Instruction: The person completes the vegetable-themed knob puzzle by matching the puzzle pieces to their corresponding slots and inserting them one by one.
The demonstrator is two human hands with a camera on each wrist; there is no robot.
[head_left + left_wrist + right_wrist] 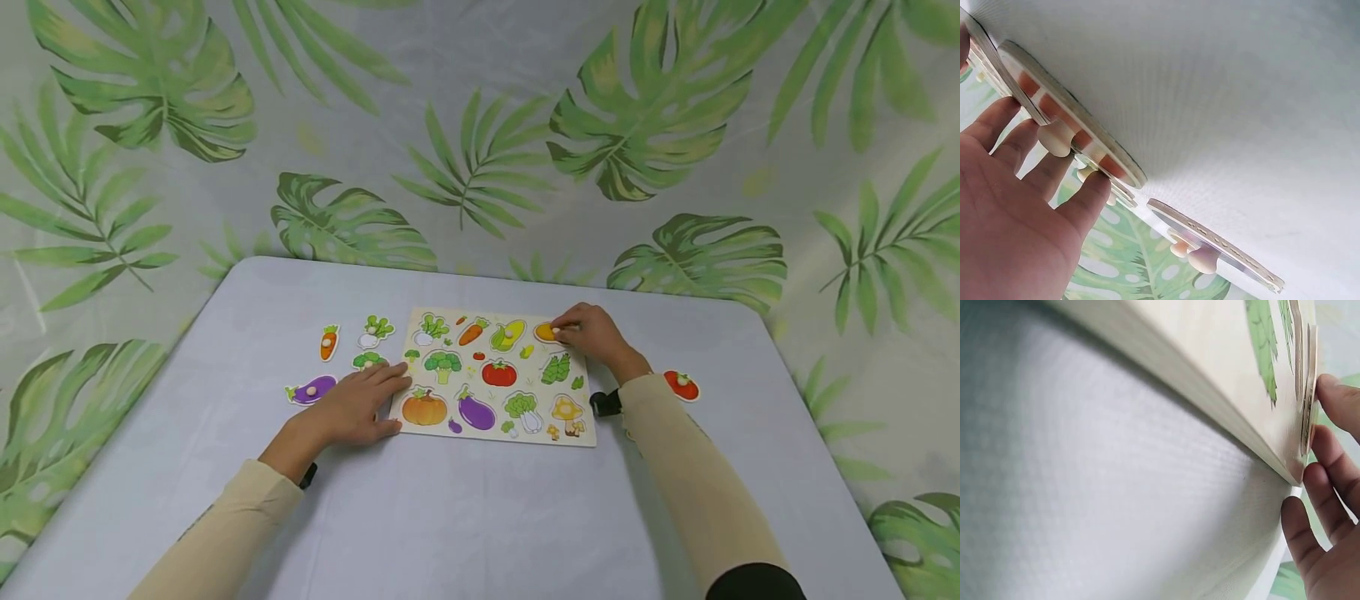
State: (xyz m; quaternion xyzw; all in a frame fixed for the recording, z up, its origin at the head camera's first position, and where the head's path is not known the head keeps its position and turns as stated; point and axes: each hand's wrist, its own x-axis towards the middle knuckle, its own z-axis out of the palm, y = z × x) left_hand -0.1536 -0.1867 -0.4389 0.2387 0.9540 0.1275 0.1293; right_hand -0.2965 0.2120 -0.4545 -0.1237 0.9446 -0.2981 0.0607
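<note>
A wooden vegetable puzzle board [457, 337] lies on the table. At its far right corner my right hand [596, 335] pinches a small yellow-orange puzzle piece [544, 332]. In the right wrist view, thumb and finger meet at the thin wooden piece [1311, 394], close over the board's surface. My left hand [358, 406] rests on the board's left edge with extended fingers. Under it, the left wrist view shows an orange-and-pale knobbed piece [1054, 112], touched by the fingertips and mostly hidden in the head view. Beside that hand lies an eggplant piece [313, 389].
Left of the board lie a carrot piece [329, 342], a white radish piece [376, 332] and a broccoli piece [368, 360], partly covered by the left hand. A tomato piece [682, 385] lies beyond the right forearm. White cloth covers the table [465, 517]; leaf-patterned fabric [480, 158] hangs behind.
</note>
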